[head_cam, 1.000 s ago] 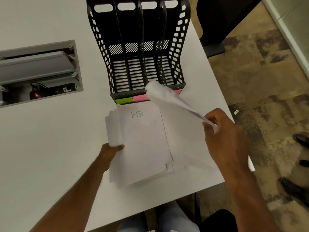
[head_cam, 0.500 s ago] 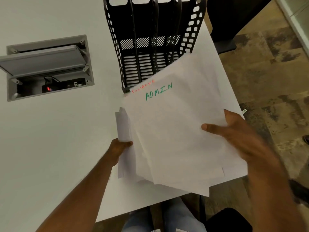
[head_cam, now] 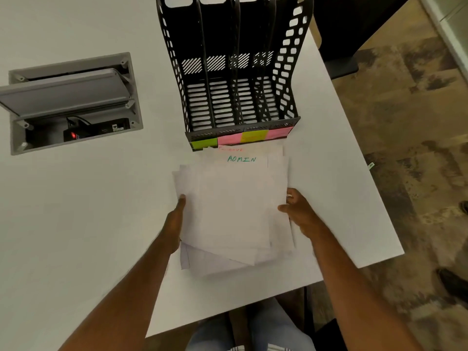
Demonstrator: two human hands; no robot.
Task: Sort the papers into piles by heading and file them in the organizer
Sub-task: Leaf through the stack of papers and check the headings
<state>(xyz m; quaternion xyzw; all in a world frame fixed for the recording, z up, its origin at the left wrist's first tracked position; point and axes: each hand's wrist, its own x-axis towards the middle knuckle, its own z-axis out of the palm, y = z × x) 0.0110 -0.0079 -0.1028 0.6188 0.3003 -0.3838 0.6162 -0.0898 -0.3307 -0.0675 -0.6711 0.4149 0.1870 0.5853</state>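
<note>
The sheet marked ADMIN (head_cam: 241, 159) was up in the air a moment ago, and now it lies flat on top of the stack of papers (head_cam: 233, 214), near the right edge of the tabletop (head_cam: 76, 224). The black organizer (head_cam: 233, 72) stands just behind the stack, and its four slots look empty, so no paper is filed yet. No sorted piles show, so nearly all the work is left. The left hand (head_cam: 174, 224) holds the stack's left edge, thumb on top. The right hand (head_cam: 300, 214) holds the right edge, fingers tucked under.
</note>
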